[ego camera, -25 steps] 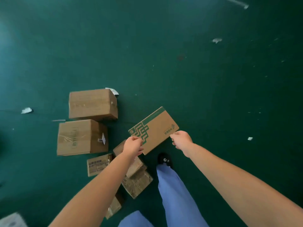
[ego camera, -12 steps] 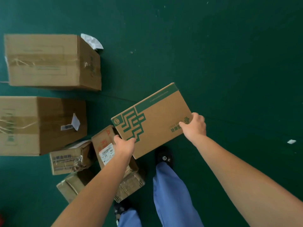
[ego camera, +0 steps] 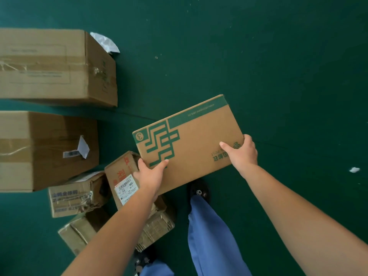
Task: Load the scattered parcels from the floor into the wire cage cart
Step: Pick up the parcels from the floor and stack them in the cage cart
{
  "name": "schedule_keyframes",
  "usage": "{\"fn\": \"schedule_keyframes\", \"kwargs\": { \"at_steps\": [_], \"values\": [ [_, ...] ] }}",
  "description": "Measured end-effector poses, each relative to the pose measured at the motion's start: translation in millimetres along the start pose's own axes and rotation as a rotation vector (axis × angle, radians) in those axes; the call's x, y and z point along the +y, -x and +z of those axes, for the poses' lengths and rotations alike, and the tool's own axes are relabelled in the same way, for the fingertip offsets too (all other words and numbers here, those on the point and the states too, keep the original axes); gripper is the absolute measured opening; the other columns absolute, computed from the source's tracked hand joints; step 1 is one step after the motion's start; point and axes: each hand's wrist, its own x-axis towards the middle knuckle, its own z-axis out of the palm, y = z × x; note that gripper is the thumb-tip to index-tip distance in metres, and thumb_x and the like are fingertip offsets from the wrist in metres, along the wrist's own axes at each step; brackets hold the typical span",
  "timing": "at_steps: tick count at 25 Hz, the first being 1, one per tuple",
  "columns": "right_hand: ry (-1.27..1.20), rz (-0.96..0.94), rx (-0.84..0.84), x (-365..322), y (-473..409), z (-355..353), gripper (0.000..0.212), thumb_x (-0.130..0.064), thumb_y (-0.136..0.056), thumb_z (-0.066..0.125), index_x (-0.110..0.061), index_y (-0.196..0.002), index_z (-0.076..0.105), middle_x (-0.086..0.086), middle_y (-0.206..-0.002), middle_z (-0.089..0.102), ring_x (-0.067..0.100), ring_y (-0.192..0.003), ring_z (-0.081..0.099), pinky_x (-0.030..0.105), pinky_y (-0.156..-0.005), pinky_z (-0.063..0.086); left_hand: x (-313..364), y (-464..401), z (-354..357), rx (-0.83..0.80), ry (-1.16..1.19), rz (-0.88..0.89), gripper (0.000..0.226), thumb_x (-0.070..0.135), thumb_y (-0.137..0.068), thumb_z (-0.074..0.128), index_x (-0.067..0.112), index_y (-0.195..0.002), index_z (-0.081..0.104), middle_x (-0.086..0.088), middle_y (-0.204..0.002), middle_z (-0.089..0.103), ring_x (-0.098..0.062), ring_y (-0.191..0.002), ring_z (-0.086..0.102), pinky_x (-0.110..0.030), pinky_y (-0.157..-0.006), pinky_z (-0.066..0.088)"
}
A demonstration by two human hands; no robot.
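Observation:
A flat brown parcel with green printing (ego camera: 196, 144) is held tilted above the green floor. My left hand (ego camera: 150, 176) grips its near left corner, thumb on top. My right hand (ego camera: 240, 153) grips its near right corner, thumb on top. To the left on the floor lie two large taped boxes, one farther (ego camera: 57, 66) and one nearer (ego camera: 45, 150). Below them sit a small box with a white label (ego camera: 121, 176), a crumpled small parcel (ego camera: 76, 194) and a dented box (ego camera: 83, 230). The wire cage cart is out of view.
My blue trouser leg (ego camera: 211, 236) and black shoe (ego camera: 199, 191) stand just under the held parcel. White scraps lie on the floor, one behind the far box (ego camera: 104, 42) and one at the right (ego camera: 354, 169). Bare green floor (ego camera: 258, 56) spreads ahead and right.
The view has dropped closer to the floor and boxes. The held parcel stays in both hands and has turned slightly flatter; my right thumb now lies further onto its top face.

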Motion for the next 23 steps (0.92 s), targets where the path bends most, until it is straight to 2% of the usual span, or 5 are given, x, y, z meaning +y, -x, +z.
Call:
{"fn": "schedule_keyframes", "kwargs": {
  "at_steps": [3, 12, 17, 20, 23],
  "values": [
    [-0.050, 0.023, 0.087, -3, 38, -40, 0.080, -0.055, -0.074, 0.073, -0.015, -0.134, 0.039, 0.005, -0.132, 0.048, 0.028, -0.122, 0.046, 0.051, -0.099, 0.044, 16, 41, -17, -0.073, -0.055, 0.100, 0.086, 0.038, -0.081, 0.073, 0.031, -0.149, 0.021, -0.002, -0.143, 0.032, -0.020, -0.115, 0.041, -0.045, -0.099, 0.038],
    [-0.326, 0.006, 0.357, 6, 269, -173, 0.080, -0.060, -0.074, 0.071, -0.015, -0.133, 0.041, 0.006, -0.130, 0.050, 0.029, -0.118, 0.049, 0.048, -0.094, 0.049, 64, 259, -124, -0.162, -0.230, 0.616, 0.095, 0.042, -0.075, 0.078, 0.028, -0.149, 0.019, 0.001, -0.140, 0.044, -0.025, -0.129, 0.043, -0.055, -0.106, 0.038],
    [-0.560, 0.012, 0.470, 56, 437, -230, 0.076, -0.060, -0.076, 0.069, -0.013, -0.130, 0.045, 0.007, -0.125, 0.054, 0.030, -0.110, 0.055, 0.044, -0.090, 0.051, 50, 418, -208, -0.300, -0.235, 0.918, 0.082, 0.025, -0.079, 0.078, 0.018, -0.145, 0.030, 0.003, -0.122, 0.052, -0.015, -0.108, 0.052, -0.045, -0.100, 0.046],
    [-0.664, -0.009, 0.520, 99, 527, -254, 0.080, -0.065, -0.071, 0.069, -0.014, -0.129, 0.049, 0.006, -0.121, 0.057, 0.027, -0.103, 0.059, 0.043, -0.086, 0.054, 29, 500, -243, -0.372, -0.227, 1.008, 0.080, 0.026, -0.080, 0.077, 0.019, -0.145, 0.031, 0.002, -0.122, 0.053, -0.019, -0.108, 0.055, -0.046, -0.098, 0.049],
    [-0.776, -0.035, 0.606, 144, 601, -263, 0.069, -0.062, -0.074, 0.069, -0.014, -0.121, 0.054, 0.005, -0.114, 0.058, 0.023, -0.093, 0.060, 0.039, -0.078, 0.055, -2, 564, -263, -0.425, -0.213, 1.110, 0.074, 0.026, -0.080, 0.077, 0.021, -0.141, 0.036, -0.001, -0.123, 0.055, -0.020, -0.107, 0.058, -0.042, -0.094, 0.052]
  ]
}}
